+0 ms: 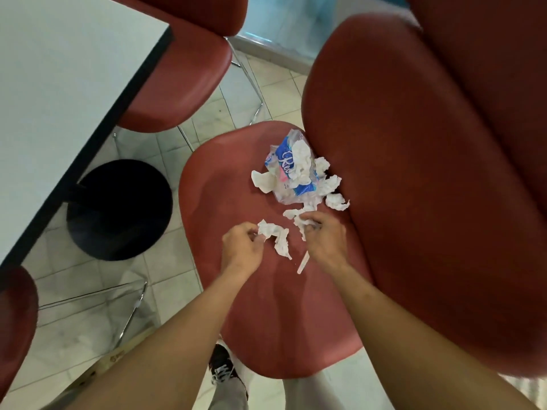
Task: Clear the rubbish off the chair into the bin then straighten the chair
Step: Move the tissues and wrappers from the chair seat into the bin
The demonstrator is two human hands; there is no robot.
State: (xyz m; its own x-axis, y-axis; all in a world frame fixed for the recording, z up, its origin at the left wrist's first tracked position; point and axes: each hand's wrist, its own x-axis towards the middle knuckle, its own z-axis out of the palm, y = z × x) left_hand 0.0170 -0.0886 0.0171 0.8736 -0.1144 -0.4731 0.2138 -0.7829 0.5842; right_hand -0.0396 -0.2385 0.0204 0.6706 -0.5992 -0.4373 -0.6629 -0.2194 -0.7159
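chair [266, 306]: red seat right in front of me, all the rubbish sits on its back half, nothing binned yet

bin [118, 208]: black, on the floor left of the chair under the table [59, 84] edge. Bit of a reach, so loose bits could easily drop on the tiles

wrapper [291, 170]: blue plastic by the chair's backrest, tissues on top will probably slide off if it's yanked

tissues [336, 200]: scattered around it, light, easy to miss one

left hand [241, 247]: pinching a crumpled tissue [276, 235]

right hand [324, 236]: apart from it, curled on another wad [302, 223]

stick [303, 261]: thin white thing under the right hand, could get left behind

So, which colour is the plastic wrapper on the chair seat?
Blue and white with some pink, partly clear; the plastic wrapper shows in the head view.
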